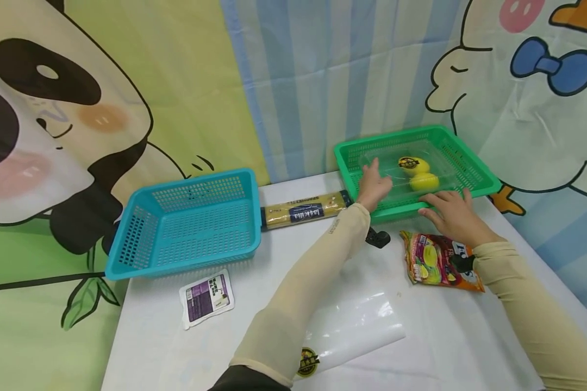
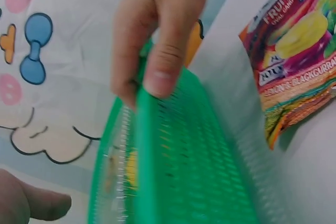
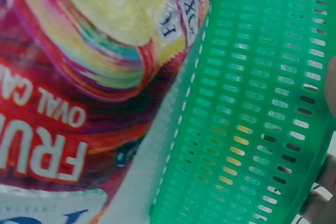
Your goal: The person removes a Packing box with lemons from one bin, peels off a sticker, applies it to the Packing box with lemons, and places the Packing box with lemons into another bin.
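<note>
A green plastic basket stands at the table's back right, with a clear plastic tray inside. Two yellow lemons lie in the tray. My right hand grips the basket's front rim near the right corner; in the left wrist view its thumb presses the outside and the fingers reach over the rim. My left hand is over the basket's left front, fingers extended beside the tray. Its thumb shows apart from the basket wall. A candy bag lies below my right hand.
To the left stands a blue basket. A spaghetti pack lies between the two baskets. Nearer the front are a white and purple pouch and a clear plastic sheet. A printed curtain hangs right behind the table.
</note>
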Available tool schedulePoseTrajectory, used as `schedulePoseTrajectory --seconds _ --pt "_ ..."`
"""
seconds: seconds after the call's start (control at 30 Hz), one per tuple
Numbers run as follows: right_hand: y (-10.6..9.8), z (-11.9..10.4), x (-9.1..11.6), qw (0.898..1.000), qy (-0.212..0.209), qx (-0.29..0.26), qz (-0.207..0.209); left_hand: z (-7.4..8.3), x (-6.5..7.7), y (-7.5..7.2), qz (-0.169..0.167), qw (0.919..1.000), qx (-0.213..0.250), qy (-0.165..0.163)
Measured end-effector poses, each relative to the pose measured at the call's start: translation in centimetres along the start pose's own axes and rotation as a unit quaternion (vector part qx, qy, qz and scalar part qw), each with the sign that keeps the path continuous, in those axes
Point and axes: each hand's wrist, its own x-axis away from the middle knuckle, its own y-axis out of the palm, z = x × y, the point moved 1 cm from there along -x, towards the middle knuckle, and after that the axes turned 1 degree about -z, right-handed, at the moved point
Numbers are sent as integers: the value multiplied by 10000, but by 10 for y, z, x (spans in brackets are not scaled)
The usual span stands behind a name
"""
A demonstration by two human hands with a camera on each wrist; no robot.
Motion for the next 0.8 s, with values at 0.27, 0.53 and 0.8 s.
schedulePoseTrajectory --seconds 0.27,0.53,0.8 --pt "3 1 -4 10000 -4 -69 -38 23 25 -18 4 9980 -385 495" --pt "2 1 -2 9999 72 -82 -134 36 52 -40 -240 9951 -567 779" --pt "1 1 1 10000 38 -84 -24 29 75 -66 -299 9887 -910 1151"
